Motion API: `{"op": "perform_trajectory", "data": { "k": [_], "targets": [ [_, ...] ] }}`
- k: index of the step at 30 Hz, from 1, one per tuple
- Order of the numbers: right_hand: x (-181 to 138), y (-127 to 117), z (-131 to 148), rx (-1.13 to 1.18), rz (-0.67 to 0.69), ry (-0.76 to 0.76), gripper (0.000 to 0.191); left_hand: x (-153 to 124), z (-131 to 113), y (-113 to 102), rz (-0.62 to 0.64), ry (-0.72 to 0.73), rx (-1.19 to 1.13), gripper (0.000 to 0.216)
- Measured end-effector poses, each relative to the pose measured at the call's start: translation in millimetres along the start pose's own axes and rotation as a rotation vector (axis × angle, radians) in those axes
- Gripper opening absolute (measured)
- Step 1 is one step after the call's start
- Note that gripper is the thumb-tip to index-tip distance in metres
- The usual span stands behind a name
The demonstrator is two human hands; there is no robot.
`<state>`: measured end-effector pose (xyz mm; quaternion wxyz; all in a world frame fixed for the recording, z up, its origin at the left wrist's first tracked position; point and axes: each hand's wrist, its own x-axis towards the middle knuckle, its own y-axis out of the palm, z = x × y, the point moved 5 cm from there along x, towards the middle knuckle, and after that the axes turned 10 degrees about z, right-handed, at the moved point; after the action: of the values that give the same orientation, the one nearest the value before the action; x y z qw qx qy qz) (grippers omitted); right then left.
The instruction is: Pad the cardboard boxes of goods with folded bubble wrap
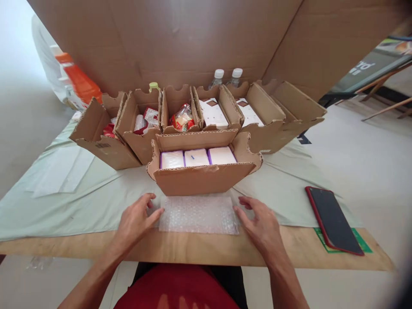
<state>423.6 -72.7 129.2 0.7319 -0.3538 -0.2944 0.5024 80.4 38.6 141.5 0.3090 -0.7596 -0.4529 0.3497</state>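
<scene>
A sheet of bubble wrap (198,214) lies flat on the table's near edge. My left hand (137,221) rests at its left edge with fingers apart, thumb touching the wrap. At the sheet's right edge lies my right hand (260,225), fingers also spread and fingertips touching it. Just behind the wrap stands an open cardboard box (199,178) holding three white packets with purple edges (196,157).
Several open cardboard boxes (135,128) with snacks and white cartons stand in a row behind, backed by a large cardboard sheet (193,38). An orange bottle (79,79) stands far left, two clear bottles (227,77) at the back. A red-cased phone (333,219) lies right. Pale green cloth (64,201) covers the table.
</scene>
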Motion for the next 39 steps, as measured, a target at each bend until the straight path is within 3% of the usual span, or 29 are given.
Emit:
{"op": "perform_trajectory", "data": {
  "k": [3, 6, 10, 13, 17, 21, 24, 28, 29, 31, 33, 35, 37, 39],
  "targets": [
    [5, -5, -12, 0.077, -0.04, -0.031, 0.05, 6, -6, -16, -0.095, 0.095, -0.128, 0.055],
    [26, -6, -3, 0.211, 0.01, -0.089, 0.067, 22, -20, -10, -0.058, 0.21, -0.316, 0.069],
    [50, 6, 20, 0.325, 0.137, -0.121, 0.057, 44, -32, 15, -0.054, 0.21, -0.543, 0.066],
    [55, 12, 24, 0.369, 0.107, -0.092, 0.048, 52, -33, 25, -0.076, 0.2, -0.612, 0.057],
    [62, 19, 27, 0.414, 0.037, -0.076, 0.043, 63, -33, 22, -0.095, 0.213, -0.622, 0.05],
    [74, 26, 29, 0.471, 0.057, -0.036, 0.047, 77, -34, 15, -0.099, 0.244, -0.662, 0.06],
    [67, 18, 23, 0.484, 0.016, -0.049, 0.05, 66, -32, 12, -0.143, 0.268, -0.616, 0.066],
    [25, -6, 21, 0.321, -0.2, -0.047, 0.041, 11, -33, 4, -0.377, 0.271, -0.425, 0.073],
    [14, -7, 29, 0.279, -0.214, -0.083, 0.035, -3, -38, 5, -0.365, 0.297, -0.399, 0.067],
    [-3, 5, 58, 0.216, -0.147, -0.236, 0.029, -18, -49, 15, -0.208, 0.361, -0.41, 0.045],
    [-15, 34, 95, 0.147, 0.043, -0.43, 0.033, -19, -56, 28, 0.003, 0.351, -0.512, 0.029],
    [-21, 67, 120, 0.043, 0.258, -0.553, 0.038, -8, -50, 41, 0.151, 0.186, -0.699, 0.028],
    [-24, 86, 120, -0.076, 0.374, -0.578, 0.039, 4, -39, 49, 0.223, 0.008, -0.86, 0.038],
    [-28, 85, 93, -0.187, 0.347, -0.531, 0.04, 13, -31, 52, 0.241, -0.072, -0.937, 0.045]
  ]
}}
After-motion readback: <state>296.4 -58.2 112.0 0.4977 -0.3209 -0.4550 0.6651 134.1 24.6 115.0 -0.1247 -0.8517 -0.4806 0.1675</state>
